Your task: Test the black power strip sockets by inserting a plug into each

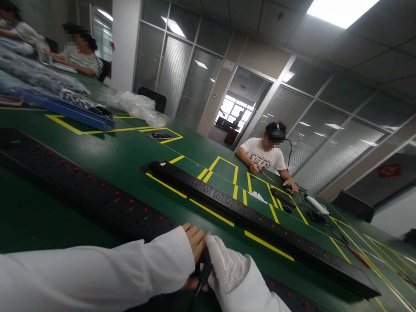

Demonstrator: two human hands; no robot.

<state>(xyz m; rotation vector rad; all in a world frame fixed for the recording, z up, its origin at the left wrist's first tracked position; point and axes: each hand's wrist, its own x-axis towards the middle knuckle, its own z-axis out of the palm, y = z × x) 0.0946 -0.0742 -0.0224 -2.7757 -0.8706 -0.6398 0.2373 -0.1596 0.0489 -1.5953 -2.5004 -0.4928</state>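
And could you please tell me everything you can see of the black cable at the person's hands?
The black cable looks like rubber or plastic, with a thicker, ribbed section near the hands and a thinner length slanting down toward the picture's bottom edge. The gloved right hand lies against it; the bare left hand is close by its upper end. That end is hidden, so what it joins cannot be told.

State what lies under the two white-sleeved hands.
A black ribbed cable shows between the bare left hand and the white-gloved right hand; a long, red-dotted black power strip emerges on both sides. What lies directly beneath the hands is covered.
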